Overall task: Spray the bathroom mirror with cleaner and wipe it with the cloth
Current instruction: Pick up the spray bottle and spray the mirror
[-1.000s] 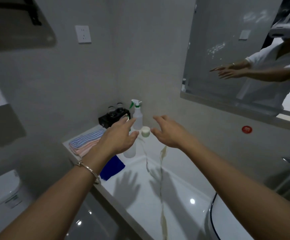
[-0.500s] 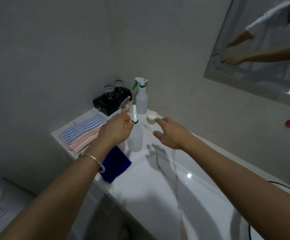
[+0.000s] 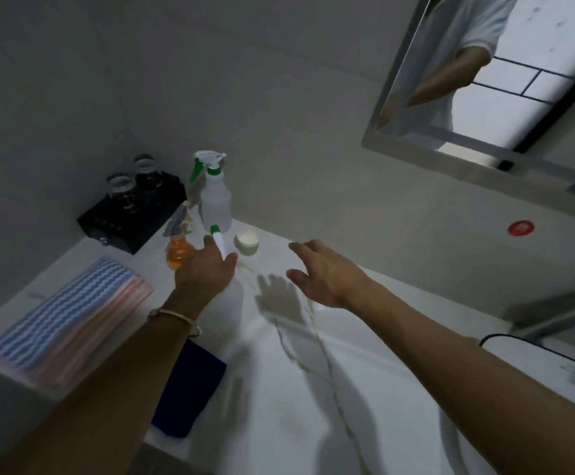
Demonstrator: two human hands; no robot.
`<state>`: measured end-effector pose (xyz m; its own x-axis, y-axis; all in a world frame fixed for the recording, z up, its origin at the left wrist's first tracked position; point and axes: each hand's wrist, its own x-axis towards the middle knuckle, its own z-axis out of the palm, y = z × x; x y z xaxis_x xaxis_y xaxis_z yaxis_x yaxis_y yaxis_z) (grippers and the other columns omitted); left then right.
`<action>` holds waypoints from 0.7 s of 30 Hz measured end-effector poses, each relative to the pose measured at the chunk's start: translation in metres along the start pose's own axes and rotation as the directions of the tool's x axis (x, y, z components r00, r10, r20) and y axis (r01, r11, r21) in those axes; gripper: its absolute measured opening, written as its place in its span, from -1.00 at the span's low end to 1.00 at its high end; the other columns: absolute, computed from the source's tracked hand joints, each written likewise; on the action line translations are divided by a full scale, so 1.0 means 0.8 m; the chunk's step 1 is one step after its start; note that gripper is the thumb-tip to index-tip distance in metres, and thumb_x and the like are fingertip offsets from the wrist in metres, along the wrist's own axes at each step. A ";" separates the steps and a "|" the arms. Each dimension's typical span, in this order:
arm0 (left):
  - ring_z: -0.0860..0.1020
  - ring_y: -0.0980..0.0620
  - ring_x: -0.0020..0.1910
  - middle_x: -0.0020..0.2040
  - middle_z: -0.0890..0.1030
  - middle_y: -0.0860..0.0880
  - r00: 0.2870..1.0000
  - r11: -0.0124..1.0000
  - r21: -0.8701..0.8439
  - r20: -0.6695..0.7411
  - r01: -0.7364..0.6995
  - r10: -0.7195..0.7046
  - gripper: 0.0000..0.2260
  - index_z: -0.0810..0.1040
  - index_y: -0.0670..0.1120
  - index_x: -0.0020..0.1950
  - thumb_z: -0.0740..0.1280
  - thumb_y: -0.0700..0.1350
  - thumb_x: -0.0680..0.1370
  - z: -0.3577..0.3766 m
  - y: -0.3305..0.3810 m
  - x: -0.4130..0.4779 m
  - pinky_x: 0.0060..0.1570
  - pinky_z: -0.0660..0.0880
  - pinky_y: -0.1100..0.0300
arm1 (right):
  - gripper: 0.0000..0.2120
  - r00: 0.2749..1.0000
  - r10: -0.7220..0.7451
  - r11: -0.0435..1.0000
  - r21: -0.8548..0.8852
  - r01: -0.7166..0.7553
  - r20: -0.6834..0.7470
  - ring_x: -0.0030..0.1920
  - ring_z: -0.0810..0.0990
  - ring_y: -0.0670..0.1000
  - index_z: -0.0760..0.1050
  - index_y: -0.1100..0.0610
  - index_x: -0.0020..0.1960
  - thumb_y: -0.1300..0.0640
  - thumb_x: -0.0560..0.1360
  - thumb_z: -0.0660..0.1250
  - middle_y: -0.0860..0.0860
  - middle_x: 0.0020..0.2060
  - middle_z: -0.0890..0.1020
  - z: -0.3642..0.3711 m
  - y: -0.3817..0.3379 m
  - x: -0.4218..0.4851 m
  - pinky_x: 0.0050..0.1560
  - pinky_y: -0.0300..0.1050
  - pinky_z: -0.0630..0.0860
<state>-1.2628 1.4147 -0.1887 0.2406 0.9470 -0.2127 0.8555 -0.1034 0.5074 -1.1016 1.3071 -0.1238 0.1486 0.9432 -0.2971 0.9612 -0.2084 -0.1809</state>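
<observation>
Now the left hand has closed in over the head of the nearer spray bottle, fingers wide, not yet gripping; the right hand hovers, fingers spread; the blue cloth lies on the desk; pickup for spraying seems imminent.

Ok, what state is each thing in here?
Nearer spray bottle, upright, not lifted.
Left hand, open, over that bottle's sprayer head.
Right hand, open, holding nothing.
Farther spray bottle, upright by the wall.
Blue cloth, lying flat, untouched.
Striped towels, folded, stacked.
Mirror, a few specks on the glass.
</observation>
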 end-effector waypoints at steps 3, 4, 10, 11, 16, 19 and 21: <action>0.47 -0.21 0.14 0.14 0.53 -0.24 0.996 0.997 0.024 -0.035 -0.078 0.078 -0.71 0.42 -0.21 0.24 0.17 -0.10 0.58 0.004 0.013 0.006 0.10 0.36 0.05 | -0.48 0.999 0.044 0.998 0.039 -0.044 -0.003 0.35 0.36 0.17 0.09 0.09 0.52 -0.04 0.62 0.10 0.13 0.44 0.25 0.001 0.009 -0.003 0.27 0.01 0.36; 0.49 -0.21 0.12 0.14 0.54 -0.23 0.995 0.995 0.027 -0.022 -0.093 0.094 -0.72 0.42 -0.19 0.24 0.15 -0.10 0.58 0.003 0.024 0.006 0.07 0.37 0.06 | -0.48 0.998 0.057 0.997 0.055 -0.056 -0.013 0.34 0.36 0.18 0.10 0.09 0.51 -0.04 0.61 0.11 0.13 0.43 0.26 0.000 0.012 -0.005 0.27 0.01 0.37; 0.48 -0.14 -0.08 0.08 0.56 -0.18 0.956 0.960 0.060 -0.101 -0.272 0.277 -0.72 0.44 -0.15 0.21 0.13 -0.06 0.58 -0.027 0.122 -0.019 -0.14 0.36 0.11 | -0.36 0.992 0.074 0.988 0.140 -0.059 -0.101 0.35 0.37 0.16 -0.01 0.07 0.54 -0.07 0.59 0.19 0.14 0.45 0.24 -0.026 0.030 -0.022 0.28 0.00 0.35; 0.47 -0.12 -0.10 0.07 0.56 -0.17 0.948 0.955 0.048 -0.117 -0.292 0.296 -0.72 0.45 -0.15 0.20 0.12 -0.06 0.58 -0.036 0.139 -0.025 -0.16 0.36 0.12 | -0.32 0.990 0.080 0.983 0.177 -0.058 -0.119 0.37 0.35 0.15 -0.05 0.07 0.55 -0.08 0.58 0.21 0.13 0.47 0.20 -0.033 0.034 -0.025 0.30 -0.01 0.32; 0.53 -0.21 0.03 0.09 0.58 -0.19 0.886 0.898 -0.010 -0.165 -0.441 0.433 -0.69 0.47 -0.16 0.19 0.12 -0.05 0.55 -0.063 0.231 -0.069 -0.11 0.39 0.10 | -0.02 0.932 0.110 0.916 0.399 0.040 -0.346 0.48 0.16 0.07 -0.19 0.06 0.56 -0.15 0.43 0.41 0.03 0.54 -0.03 -0.069 0.063 -0.057 0.40 -0.07 0.20; 0.52 -0.23 0.08 0.12 0.57 -0.22 0.842 0.855 -0.014 -0.180 -0.519 0.509 -0.68 0.49 -0.18 0.17 0.10 -0.02 0.58 -0.070 0.294 -0.108 -0.08 0.37 0.10 | 0.06 0.852 0.102 0.867 0.466 0.177 -0.514 0.44 0.20 -0.01 -0.07 0.10 0.56 -0.25 0.31 0.45 0.04 0.50 0.09 -0.100 0.081 -0.075 0.43 -0.07 0.25; 0.52 -0.24 0.07 0.10 0.58 -0.23 0.810 0.826 -0.011 -0.200 -0.564 0.551 -0.65 0.50 -0.18 0.15 0.08 0.02 0.59 -0.074 0.334 -0.132 -0.06 0.39 0.09 | 0.00 0.787 0.122 0.822 0.506 0.262 -0.605 0.33 0.34 -0.08 0.09 0.12 0.51 -0.30 0.27 0.43 0.06 0.40 0.28 -0.115 0.102 -0.082 0.33 -0.14 0.39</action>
<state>-1.0873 1.3049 0.0189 0.5746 0.7713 0.2738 0.5656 -0.6160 0.5483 -1.0120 1.2518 -0.0327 0.3748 0.8734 0.3110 0.7108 -0.0553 -0.7012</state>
